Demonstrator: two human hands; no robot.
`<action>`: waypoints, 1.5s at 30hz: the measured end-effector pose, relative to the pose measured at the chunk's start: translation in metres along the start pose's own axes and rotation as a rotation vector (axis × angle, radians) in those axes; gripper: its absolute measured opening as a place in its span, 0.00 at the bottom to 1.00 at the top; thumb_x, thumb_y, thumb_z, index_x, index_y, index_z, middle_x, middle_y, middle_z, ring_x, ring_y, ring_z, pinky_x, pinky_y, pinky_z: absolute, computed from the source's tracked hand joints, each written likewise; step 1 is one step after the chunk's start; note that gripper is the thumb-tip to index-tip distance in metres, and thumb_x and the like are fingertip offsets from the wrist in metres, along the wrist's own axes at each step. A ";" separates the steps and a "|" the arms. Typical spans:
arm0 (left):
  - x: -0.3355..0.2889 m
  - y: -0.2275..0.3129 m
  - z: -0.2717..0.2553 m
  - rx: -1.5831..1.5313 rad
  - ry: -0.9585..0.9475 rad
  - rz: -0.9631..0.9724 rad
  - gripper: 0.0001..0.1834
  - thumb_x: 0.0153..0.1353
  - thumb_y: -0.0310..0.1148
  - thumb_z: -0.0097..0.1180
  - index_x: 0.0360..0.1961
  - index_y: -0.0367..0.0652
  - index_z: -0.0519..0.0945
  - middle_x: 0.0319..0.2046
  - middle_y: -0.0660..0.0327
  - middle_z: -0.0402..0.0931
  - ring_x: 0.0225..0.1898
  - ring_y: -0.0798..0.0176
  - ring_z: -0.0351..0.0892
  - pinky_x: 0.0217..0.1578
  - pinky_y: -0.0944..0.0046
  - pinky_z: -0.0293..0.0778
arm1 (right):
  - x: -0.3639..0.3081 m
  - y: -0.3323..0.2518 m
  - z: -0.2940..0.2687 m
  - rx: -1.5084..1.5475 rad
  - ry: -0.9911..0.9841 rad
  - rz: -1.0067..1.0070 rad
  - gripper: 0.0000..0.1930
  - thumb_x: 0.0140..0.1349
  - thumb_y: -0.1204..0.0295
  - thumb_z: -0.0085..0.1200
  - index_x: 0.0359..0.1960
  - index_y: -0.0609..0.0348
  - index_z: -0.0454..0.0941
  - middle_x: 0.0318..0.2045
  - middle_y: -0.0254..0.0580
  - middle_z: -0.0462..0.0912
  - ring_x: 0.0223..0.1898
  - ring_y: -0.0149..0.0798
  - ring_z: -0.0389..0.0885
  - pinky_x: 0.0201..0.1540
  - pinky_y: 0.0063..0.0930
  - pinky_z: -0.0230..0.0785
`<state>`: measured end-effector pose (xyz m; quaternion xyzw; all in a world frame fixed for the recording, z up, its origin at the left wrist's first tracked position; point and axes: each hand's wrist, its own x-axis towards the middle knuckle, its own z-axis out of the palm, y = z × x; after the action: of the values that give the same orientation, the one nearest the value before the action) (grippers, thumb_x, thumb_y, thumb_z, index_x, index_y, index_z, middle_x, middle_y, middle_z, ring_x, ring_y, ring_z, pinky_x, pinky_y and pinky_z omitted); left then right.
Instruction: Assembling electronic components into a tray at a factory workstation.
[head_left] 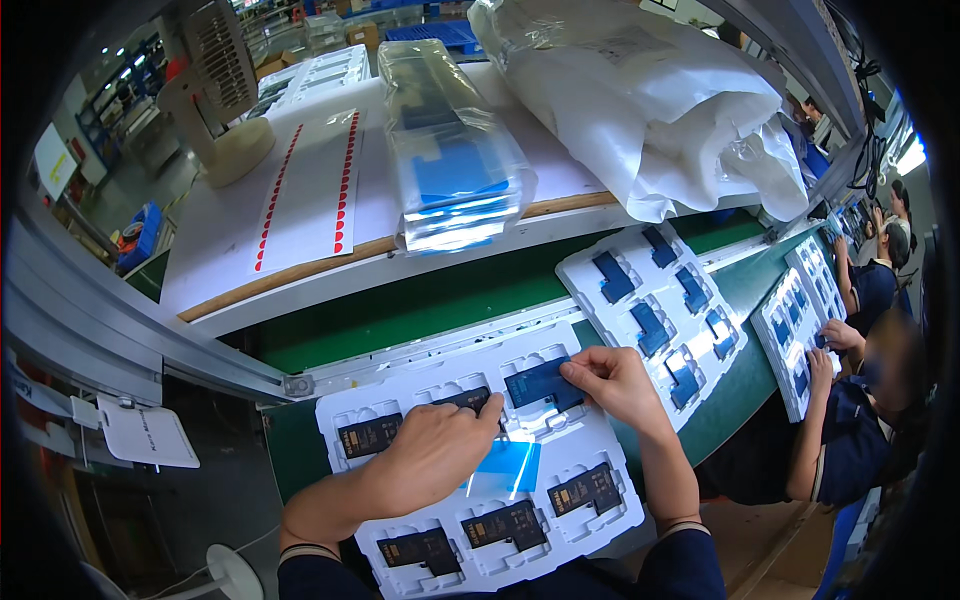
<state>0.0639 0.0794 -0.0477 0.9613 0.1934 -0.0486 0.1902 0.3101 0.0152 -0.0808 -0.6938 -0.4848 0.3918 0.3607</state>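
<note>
A white moulded tray (350, 400) in front of me holds several black L-shaped phone batteries, such as one at the near edge (500, 525). My right hand (620, 385) pinches the right end of a dark blue-black battery (537, 384) at the tray's far right pocket. My left hand (435, 450) is over the tray's middle, its fingers curled together beside another battery (465, 400); what its fingertips hold, if anything, is hidden. Clear blue film (510, 465) lies on the tray between the two rows, just right of my left hand.
A second tray (645, 310) with blue-faced batteries lies to the right on the green bench (745, 375). Farther right a co-worker's hands work at another tray (775, 335). A raised shelf (300, 285) carries bagged blue film (455, 150), a red-dotted sheet (305, 190), a white bag (640, 100) and a fan (215, 90).
</note>
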 end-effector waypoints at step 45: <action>0.009 0.006 0.012 -0.091 0.332 0.050 0.11 0.63 0.27 0.51 0.45 0.35 0.77 0.24 0.53 0.80 0.26 0.55 0.81 0.25 0.60 0.76 | -0.021 -0.002 0.020 -0.579 0.433 -0.401 0.09 0.59 0.68 0.60 0.28 0.63 0.82 0.21 0.42 0.80 0.19 0.39 0.79 0.23 0.30 0.69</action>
<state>0.0741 0.0727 -0.0587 0.9510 0.2004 0.1242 0.1999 0.2870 -0.0024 -0.0836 -0.7249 -0.6134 0.0062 0.3134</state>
